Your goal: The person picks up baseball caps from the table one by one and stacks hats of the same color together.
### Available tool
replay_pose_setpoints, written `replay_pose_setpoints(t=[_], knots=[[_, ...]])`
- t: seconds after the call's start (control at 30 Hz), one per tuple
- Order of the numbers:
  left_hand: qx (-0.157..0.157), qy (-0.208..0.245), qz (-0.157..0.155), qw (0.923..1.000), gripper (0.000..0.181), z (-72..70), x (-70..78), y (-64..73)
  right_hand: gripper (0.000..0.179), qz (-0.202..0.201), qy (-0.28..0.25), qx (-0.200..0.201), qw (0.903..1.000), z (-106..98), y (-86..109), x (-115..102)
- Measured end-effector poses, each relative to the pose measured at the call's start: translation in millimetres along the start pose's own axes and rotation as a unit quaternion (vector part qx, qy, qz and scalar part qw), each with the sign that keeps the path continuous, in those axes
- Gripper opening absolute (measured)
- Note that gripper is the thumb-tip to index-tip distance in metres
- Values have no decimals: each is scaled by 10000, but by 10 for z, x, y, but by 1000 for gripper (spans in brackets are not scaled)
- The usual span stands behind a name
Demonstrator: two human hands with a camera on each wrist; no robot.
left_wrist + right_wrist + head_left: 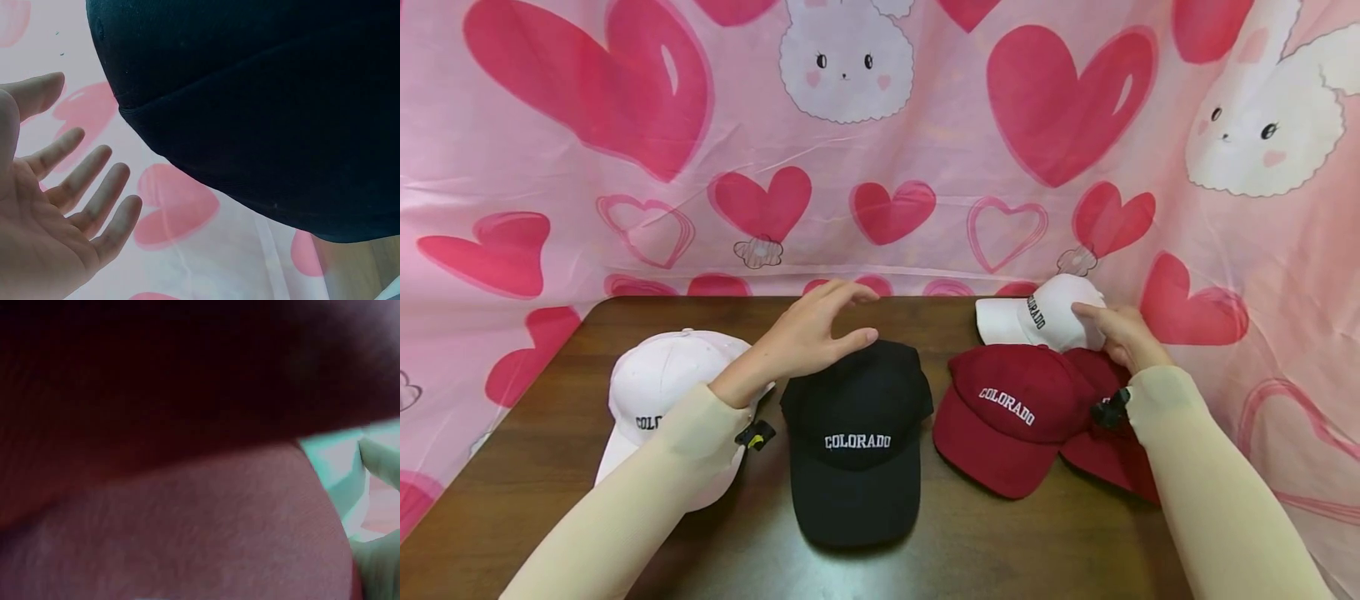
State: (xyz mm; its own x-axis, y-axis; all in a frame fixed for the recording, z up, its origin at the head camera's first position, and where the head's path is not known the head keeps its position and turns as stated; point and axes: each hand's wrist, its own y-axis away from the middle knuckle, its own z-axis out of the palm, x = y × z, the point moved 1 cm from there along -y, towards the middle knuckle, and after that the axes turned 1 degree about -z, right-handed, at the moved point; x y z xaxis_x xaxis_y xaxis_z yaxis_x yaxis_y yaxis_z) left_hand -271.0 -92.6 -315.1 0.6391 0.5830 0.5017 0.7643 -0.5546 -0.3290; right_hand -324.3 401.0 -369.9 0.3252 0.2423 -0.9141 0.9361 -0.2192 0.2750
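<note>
At the back right of the table, my right hand holds a small-looking white cap by its crown, with the thumb on the near side. The cap's brim points left. In the right wrist view only parts of the fingers show at the right edge, beside the white fabric. My left hand hovers with relaxed, spread fingers behind and above a black cap, holding nothing. In the left wrist view the black cap fills the upper right, apart from the fingers.
Two dark red caps, one overlapping the other, lie in front of the right hand. Another white cap sits at left, partly hidden by the left forearm. A pink heart-print curtain hangs behind the wooden table.
</note>
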Motion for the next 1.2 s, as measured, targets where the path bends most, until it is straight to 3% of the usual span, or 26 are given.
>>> replay_pose_setpoints(t=[0.17, 0.33, 0.4, 0.5, 0.67, 0.9, 1.03, 1.2], knots=[[3, 18, -29, 10000, 55, -1, -11, 10, 79, 104, -874, -599, 9943, -6, 4, -29], [48, -2, 11, 10000, 56, -15, -16, 16, 41, -190, -1124, -301, 9930, 41, 24, -56], [73, -5, 46, 10000, 56, -18, -24, 12, 34, -381, -1099, -88, 9932, 78, 35, -79], [103, 20, 58, 9999, 56, -24, -34, 8, 39, -673, -1005, 209, 9924, 136, 53, -143], [131, 70, 30, 9999, 55, -43, -38, 9, 68, -871, -812, 563, 9913, 196, 136, -328], [178, 133, 52, 9997, 55, -124, -24, 3, 86, -1376, -655, 535, 9869, 274, 418, -712], [173, 258, -25, 9995, 55, -200, -25, 14, 75, -1901, -1049, 226, 9759, 356, 612, -927], [250, 339, 9, 9991, 56, -278, -35, 15, 57, -2616, -1595, -425, 9509, 518, 873, -1131]])
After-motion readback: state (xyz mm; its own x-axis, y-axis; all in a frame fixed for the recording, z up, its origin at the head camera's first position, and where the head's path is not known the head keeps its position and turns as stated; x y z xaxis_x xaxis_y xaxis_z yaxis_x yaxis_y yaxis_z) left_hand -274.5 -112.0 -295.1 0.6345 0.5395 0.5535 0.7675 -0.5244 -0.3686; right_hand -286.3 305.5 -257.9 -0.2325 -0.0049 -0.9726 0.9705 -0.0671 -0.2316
